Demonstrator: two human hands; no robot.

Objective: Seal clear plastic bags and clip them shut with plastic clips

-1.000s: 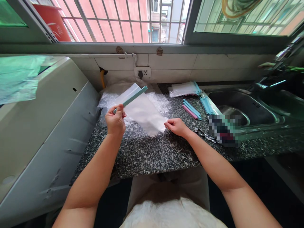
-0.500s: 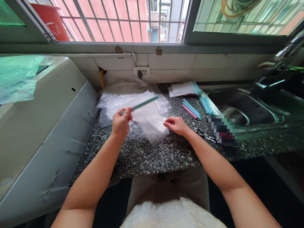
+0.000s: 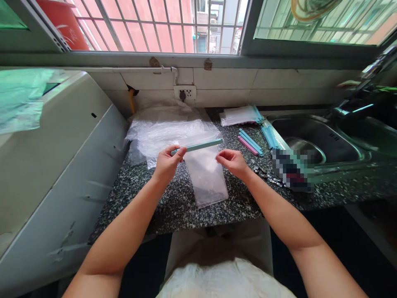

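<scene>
My left hand point(image 3: 167, 163) is closed on one end of a teal bag-sealing clip point(image 3: 203, 145), a long thin strip that points to the right and tilts slightly up. Below the strip hangs a clear, frosted plastic bag point(image 3: 208, 180), its top edge along the clip and its lower end over the counter. My right hand point(image 3: 233, 162) is closed in a pinch at the bag's right edge, just under the clip's free end. A heap of clear plastic bags point(image 3: 167, 128) lies behind my left hand.
Blue and pink sealing clips point(image 3: 249, 142) lie on the speckled counter point(image 3: 173, 207) to the right. More blue clips point(image 3: 269, 137) sit by the sink point(image 3: 310, 132). Behind them is a stack of clipped bags point(image 3: 238, 116). A blurred-out object point(image 3: 291, 169) lies near the sink's front.
The clip and bag have moved right and slightly toward me, and the clip has turned closer to level. My left hand moved along with them; my right hand has barely shifted.
</scene>
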